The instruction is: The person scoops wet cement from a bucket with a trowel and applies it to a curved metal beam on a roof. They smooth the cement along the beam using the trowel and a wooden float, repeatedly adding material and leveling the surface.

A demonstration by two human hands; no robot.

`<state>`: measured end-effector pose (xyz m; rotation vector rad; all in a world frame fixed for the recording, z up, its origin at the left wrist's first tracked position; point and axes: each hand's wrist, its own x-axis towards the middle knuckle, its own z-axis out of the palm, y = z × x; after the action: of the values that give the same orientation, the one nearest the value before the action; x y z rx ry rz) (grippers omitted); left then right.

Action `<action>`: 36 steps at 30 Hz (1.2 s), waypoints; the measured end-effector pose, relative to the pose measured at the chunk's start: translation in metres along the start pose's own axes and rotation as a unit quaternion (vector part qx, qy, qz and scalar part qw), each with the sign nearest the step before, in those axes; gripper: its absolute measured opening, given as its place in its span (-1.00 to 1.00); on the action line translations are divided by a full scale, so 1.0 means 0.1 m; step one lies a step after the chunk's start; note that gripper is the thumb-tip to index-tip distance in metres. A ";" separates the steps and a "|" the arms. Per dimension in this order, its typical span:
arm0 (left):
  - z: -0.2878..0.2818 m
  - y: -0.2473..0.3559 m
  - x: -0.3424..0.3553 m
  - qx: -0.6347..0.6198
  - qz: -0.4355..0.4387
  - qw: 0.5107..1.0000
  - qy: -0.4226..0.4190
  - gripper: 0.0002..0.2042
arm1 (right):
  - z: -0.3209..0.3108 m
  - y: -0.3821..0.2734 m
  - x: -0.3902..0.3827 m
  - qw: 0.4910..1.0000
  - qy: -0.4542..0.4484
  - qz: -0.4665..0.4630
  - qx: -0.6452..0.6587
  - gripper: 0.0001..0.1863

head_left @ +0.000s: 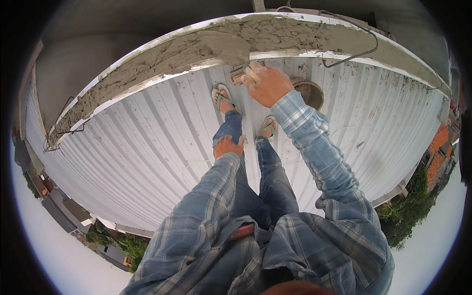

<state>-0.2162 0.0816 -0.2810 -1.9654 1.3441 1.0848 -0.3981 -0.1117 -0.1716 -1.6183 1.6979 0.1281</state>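
Note:
My right hand (pixel 265 86) is closed on the handle of a trowel (pixel 237 75), held just below a long band of wet grey mortar (pixel 147 61) with white edging along both sides. The trowel's blade is hard to tell apart from the mortar. A round bucket (pixel 312 93) with grey material inside is partly hidden behind this hand. My left hand (pixel 227 147) rests empty on my jeans at the left knee, fingers apart and slightly bent.
I stand in flip-flops (pixel 220 93) on a ribbed, spotted white metal roof (pixel 123 162). Bent metal bars (pixel 371 49) hook over the mortar band, with dark grey surfaces beyond. Trees (pixel 403 211) and neighbouring rooftops (pixel 435 147) lie past the roof's edges.

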 end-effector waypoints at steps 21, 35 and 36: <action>0.02 -0.07 0.15 0.004 0.017 0.999 0.032 -0.39 | -0.16 1.40 -0.48 0.971 0.152 0.182 -0.019 -0.61; 0.01 -0.10 0.10 0.016 0.017 0.999 0.024 -0.39 | -0.10 1.71 -0.37 0.891 0.241 0.176 0.341 -0.68; -0.01 -0.07 0.11 0.019 0.014 0.999 0.022 -0.39 | -0.16 1.42 -0.34 0.720 0.166 0.262 0.621 -0.70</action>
<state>-0.2077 0.0780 -0.2896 -1.9585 1.4097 1.0283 -0.5351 -0.0666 -0.2009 -0.1222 1.7573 -0.9036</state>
